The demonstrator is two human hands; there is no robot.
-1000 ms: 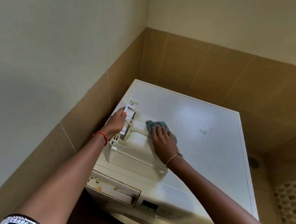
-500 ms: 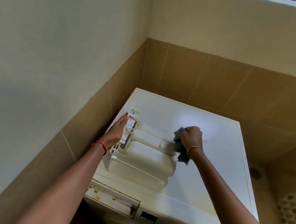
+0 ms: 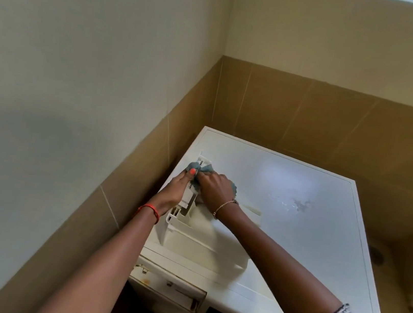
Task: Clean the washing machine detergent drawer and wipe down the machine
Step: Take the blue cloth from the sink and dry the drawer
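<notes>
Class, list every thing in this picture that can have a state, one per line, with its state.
detergent drawer: out of the machine, lying on the machine top
drawer slot: open, stained
cloth: bunched against the drawer's far end
left hand: holds the drawer
right hand: grips the cloth
machine top: smudged

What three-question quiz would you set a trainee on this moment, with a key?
1. True or false: the detergent drawer lies on top of the washing machine.
2. The cloth is: A red, B blue-grey, C yellow.
3. Fill in: the right hand wipes the drawer's ____ end (near/far).
Key: 1 true; 2 B; 3 far.
</notes>
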